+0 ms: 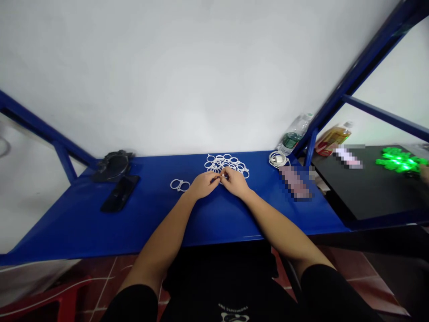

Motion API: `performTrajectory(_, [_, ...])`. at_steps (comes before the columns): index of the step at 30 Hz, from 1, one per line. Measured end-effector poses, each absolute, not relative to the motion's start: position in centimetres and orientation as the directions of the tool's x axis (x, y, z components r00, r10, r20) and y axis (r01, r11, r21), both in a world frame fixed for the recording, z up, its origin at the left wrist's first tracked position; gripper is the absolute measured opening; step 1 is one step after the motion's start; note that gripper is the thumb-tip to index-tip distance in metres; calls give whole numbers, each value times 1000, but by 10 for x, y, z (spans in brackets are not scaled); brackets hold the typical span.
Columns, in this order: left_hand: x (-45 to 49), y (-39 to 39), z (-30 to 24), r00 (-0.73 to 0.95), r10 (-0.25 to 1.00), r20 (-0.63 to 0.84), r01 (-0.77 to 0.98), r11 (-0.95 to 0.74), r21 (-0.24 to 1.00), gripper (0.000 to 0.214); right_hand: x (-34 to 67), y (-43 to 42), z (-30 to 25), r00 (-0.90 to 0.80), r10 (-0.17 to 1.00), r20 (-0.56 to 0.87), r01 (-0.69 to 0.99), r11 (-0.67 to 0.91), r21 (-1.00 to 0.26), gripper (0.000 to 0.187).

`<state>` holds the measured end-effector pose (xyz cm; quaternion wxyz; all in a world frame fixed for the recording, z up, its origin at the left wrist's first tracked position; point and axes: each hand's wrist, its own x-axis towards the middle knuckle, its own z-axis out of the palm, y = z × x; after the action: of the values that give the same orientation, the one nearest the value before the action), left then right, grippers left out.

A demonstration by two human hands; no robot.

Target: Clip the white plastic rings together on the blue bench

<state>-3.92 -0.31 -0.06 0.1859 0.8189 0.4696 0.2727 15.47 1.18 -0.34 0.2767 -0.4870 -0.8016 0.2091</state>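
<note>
A cluster of white plastic rings lies on the blue table, close to the wall. At its near edge my left hand and my right hand meet with their fingertips pinched together. Whatever sits between the fingers is mostly covered; a small bit of white shows there, too little to name. To the left of my left hand lies a separate white piece of two joined rings, apart from the cluster.
On the blue table stand a black round object and a black holder at left. At right are a coiled white cable, a plastic bottle and a blurred-out flat item. Glowing green pieces lie on the neighbouring black table.
</note>
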Motion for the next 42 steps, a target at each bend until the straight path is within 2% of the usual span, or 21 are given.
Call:
performTrajectory(5, [-44,0,-3,363,867,341,689,-496,528,19,156,12,-4,-382,861,336,520,501,-692,21])
performTrajectory(13, [-45,-2,0,366,833,414,682,-543,490,22,156,10,2,-414,838,355,478,533,-698,22])
performTrajectory(21, [-48,-1,1,365,846,390,679,-528,510,22,158,16,0,-446,837,316,411,506,-758,30])
performTrajectory(28, [-41,-4,0,405,842,357,667,-539,515,20,157,15,0,-415,847,331,457,509,-730,28])
performTrajectory(31, [-42,-1,-1,428,831,356,668,-556,495,21,158,15,1,-450,824,344,468,546,-695,37])
performTrajectory(33, [-48,3,1,401,824,401,693,-559,455,19,161,17,3,-454,790,412,482,606,-633,43])
performTrajectory(35, [-60,7,5,310,838,450,761,-502,410,16,169,22,6,-421,766,486,524,642,-559,44])
performTrajectory(38, [-87,11,14,88,890,447,892,-271,363,22,187,35,9,-335,809,482,630,573,-524,40])
performTrajectory(40, [-105,13,18,-32,924,381,942,-100,321,27,201,47,9,-258,857,446,696,485,-530,38])
performTrajectory(42, [-121,14,20,-90,968,236,964,25,265,34,214,57,6,-200,901,384,752,392,-530,40])
